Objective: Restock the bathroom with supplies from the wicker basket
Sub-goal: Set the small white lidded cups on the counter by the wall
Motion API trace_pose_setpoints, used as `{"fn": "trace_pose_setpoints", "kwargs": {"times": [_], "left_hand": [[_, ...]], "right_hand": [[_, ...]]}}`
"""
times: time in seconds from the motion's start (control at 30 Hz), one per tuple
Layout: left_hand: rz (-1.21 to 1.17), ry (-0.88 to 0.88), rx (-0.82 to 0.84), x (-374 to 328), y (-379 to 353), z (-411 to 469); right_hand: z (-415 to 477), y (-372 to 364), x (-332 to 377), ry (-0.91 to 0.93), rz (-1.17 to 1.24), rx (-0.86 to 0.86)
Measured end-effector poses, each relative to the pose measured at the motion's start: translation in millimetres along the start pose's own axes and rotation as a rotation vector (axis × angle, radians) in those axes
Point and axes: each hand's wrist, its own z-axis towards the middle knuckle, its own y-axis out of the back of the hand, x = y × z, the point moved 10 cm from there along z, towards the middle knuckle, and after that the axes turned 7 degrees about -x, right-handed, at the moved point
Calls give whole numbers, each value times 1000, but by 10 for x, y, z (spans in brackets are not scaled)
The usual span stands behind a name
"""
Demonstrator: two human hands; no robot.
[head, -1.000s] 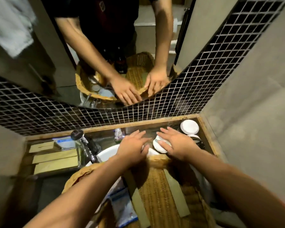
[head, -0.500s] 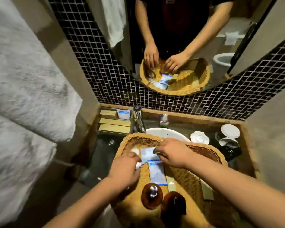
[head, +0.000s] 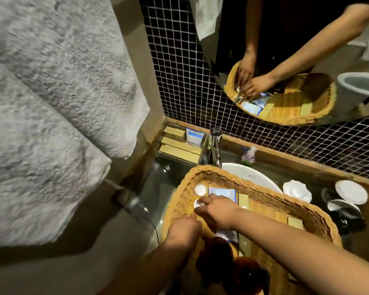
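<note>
so on my head cam feed the wicker basket (head: 264,196) is parked right on top of the white sink (head: 249,174), just in front of the tap (head: 215,145), on the dark worktop (head: 158,188). It's a golden-tan oval with a braided rim and a tight flat weave on the floor. Inside I can see two small round white pieces (head: 200,190) in the far left corner, blue and white packets (head: 222,192) beside them, flat tan boxes (head: 243,201) and two amber bottles (head: 247,271) at the near end. The right hand (head: 218,211) reaches across to that left corner with its fingertips on the nearer white piece, but I can't tell if it's actually pinching it. The left hand (head: 183,228) is at the basket's left rim, too blurry for me to say whether it holds anything. White lids (head: 352,191) sit on the worktop to the right, and a fluffy towel (head: 51,103) hangs on the left
</note>
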Motion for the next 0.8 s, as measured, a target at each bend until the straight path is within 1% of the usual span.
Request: {"fn": "trace_pose_setpoints", "kwargs": {"times": [0.1, 0.2, 0.3, 0.43, 0.6, 0.7, 0.8], "left_hand": [[-38, 57, 51, 19, -109, 84], [-16, 83, 10, 66, -164, 134], [65, 42, -70, 63, -170, 155], [114, 8, -69, 7, -183, 214], [82, -17, -86, 4, -174, 266], [44, -46, -119, -26, -69, 267], [-7, -1, -145, 14, 152, 305]], "right_hand": [[79, -34, -34, 22, -8, -60], [140, -43, -55, 36, -9, -89], [185, -50, -39, 46, -20, -102], [201, -40, -4, 56, -36, -203], [146, -41, 1, 59, 71, -281], [83, -43, -72, -4, 118, -288], [-26, 81, -261, -120, 217, -329]]}}
